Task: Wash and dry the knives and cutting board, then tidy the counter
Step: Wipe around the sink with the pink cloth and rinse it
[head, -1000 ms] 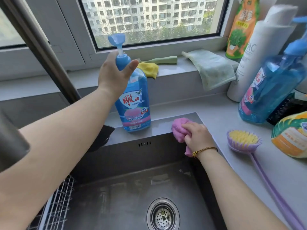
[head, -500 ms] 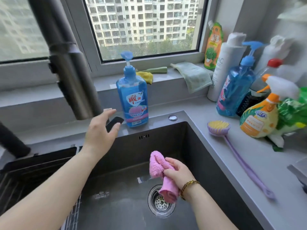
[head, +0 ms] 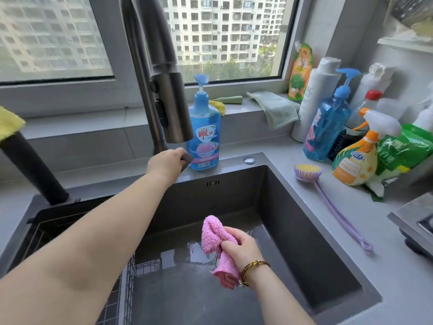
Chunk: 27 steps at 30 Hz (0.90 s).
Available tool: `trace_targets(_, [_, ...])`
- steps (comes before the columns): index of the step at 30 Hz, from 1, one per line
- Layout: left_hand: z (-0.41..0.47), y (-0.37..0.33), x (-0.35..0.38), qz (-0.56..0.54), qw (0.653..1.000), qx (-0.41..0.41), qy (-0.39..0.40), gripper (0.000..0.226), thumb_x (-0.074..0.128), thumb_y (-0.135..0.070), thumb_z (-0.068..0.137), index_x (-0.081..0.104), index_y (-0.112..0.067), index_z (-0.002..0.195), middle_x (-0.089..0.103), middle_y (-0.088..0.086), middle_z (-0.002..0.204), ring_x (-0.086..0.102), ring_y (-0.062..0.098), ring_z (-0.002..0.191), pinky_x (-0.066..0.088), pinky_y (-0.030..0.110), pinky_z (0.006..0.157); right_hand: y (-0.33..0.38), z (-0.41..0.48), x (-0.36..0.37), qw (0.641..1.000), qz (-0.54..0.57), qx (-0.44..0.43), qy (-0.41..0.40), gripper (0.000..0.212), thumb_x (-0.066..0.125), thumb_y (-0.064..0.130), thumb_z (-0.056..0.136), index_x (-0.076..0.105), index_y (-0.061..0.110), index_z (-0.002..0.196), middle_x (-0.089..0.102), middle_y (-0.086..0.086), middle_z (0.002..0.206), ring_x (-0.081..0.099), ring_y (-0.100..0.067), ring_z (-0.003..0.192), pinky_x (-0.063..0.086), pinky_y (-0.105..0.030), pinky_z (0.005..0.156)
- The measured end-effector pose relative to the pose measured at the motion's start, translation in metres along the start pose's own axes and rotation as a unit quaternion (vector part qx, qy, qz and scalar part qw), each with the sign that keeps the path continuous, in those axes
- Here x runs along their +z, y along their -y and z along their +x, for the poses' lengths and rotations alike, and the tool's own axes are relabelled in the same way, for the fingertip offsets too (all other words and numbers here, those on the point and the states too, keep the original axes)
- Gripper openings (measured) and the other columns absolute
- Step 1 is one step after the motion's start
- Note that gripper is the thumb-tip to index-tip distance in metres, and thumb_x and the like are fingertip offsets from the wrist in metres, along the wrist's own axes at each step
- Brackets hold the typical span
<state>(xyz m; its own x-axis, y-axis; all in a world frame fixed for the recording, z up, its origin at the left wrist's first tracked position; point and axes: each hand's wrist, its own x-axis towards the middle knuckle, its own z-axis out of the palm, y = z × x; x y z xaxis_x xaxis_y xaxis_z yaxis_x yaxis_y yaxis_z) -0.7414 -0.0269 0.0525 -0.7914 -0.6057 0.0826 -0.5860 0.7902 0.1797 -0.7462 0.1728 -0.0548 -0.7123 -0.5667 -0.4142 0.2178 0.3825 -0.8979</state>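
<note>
Left hand (head: 167, 164) has reached the lever (head: 186, 157); pink cloth (head: 214, 235) bunched, fluffy

The bare left arm stretches from the lower left to mid-frame, where the left hand (head: 167, 164) curls over the tap lever (head: 187, 157). Lower centre, the right hand (head: 239, 248), wrist braceleted, grips a pink cloth (head: 212, 238).
</note>
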Motion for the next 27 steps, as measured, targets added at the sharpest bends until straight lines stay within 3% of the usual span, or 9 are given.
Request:
trace_targets(5, [0.002, 0.004, -0.003, 0.019, 0.999, 0.028, -0.004, 0.027, 0.038, -0.017, 0.098, 0.056, -0.015, 0.117, 0.06, 0.009, 0.12, 0.056, 0.028, 0.106, 0.034, 0.028, 0.072, -0.005, 0.001, 0.003, 0.999, -0.027, 0.005, -0.015, 0.032, 0.054, 0.008, 0.08, 0.061, 0.036, 0.093, 0.065, 0.011, 0.095, 0.062, -0.017, 0.096, 0.051, -0.037, 0.092])
trace_targets(9, [0.006, 0.007, -0.003, 0.024, 0.999, 0.033, -0.005, 0.028, 0.039, -0.02, 0.097, 0.057, -0.014, 0.119, 0.061, 0.011, 0.118, 0.057, 0.031, 0.105, 0.042, 0.031, 0.077, -0.005, 0.008, 0.007, 0.999, -0.029, 0.005, -0.014, 0.035, 0.054, 0.008, 0.078, 0.06, 0.041, 0.087, 0.066, 0.009, 0.1, 0.062, -0.017, 0.098, 0.05, -0.037, 0.093])
trace_targets(14, [0.005, 0.01, 0.0, 0.023, 0.998, 0.05, -0.015, 0.03, 0.04, -0.021, 0.097, 0.057, -0.013, 0.121, 0.063, 0.01, 0.116, 0.059, 0.029, 0.101, 0.047, 0.031, 0.079, -0.007, 0.017, 0.012, 0.999, -0.045, 0.004, -0.004, 0.034, 0.054, 0.009, 0.082, 0.06, 0.032, 0.106, 0.064, 0.004, 0.107, 0.06, -0.018, 0.103, 0.05, -0.038, 0.094])
trace_targets(17, [0.003, 0.012, 0.002, 0.019, 0.998, 0.063, -0.018, 0.031, 0.042, -0.02, 0.097, 0.055, -0.013, 0.124, 0.063, 0.008, 0.117, 0.06, 0.026, 0.1, 0.048, 0.03, 0.081, -0.008, 0.022, 0.015, 0.999, -0.039, 0.002, 0.004, 0.036, 0.052, 0.005, 0.085, 0.06, 0.02, 0.116, 0.061, 0.002, 0.106, 0.059, -0.017, 0.103, 0.051, -0.031, 0.091])
trace_targets(27, [0.007, 0.018, 0.007, 0.053, 0.996, 0.068, -0.008, 0.029, 0.04, -0.02, 0.098, 0.055, -0.01, 0.12, 0.064, 0.012, 0.111, 0.062, 0.029, 0.095, 0.05, 0.033, 0.082, -0.004, 0.024, 0.028, 0.998, -0.047, 0.0, 0.047, 0.036, 0.05, 0.003, 0.088, 0.055, 0.016, 0.121, 0.056, 0.002, 0.106, 0.054, -0.012, 0.1, 0.049, -0.02, 0.083])
